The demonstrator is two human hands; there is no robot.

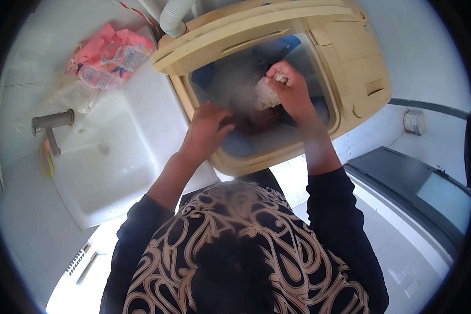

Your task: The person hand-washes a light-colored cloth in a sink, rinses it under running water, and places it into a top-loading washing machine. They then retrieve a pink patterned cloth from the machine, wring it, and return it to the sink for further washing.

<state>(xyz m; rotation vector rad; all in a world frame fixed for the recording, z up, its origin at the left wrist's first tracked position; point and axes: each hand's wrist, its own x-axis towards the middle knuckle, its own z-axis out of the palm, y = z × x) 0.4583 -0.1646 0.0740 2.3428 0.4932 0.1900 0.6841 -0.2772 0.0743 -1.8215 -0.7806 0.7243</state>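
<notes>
Below me stands a yellowed top-loading washing machine with its lid raised at the back. Dark and blue clothes lie inside the opening, partly blurred by a hazy patch in the view. My right hand is over the opening, its fingers closed on a crumpled whitish cloth that hangs from them. Over the left rim of the opening is my left hand, fingers apart and curved, with nothing in it. Whether it touches the rim I cannot tell.
A white sink with a metal faucet adjoins the machine at left. Pink printed plastic bags lie on its back corner. A ribbed hose runs down behind the machine. At right are a toilet-paper roll and a dark-framed door.
</notes>
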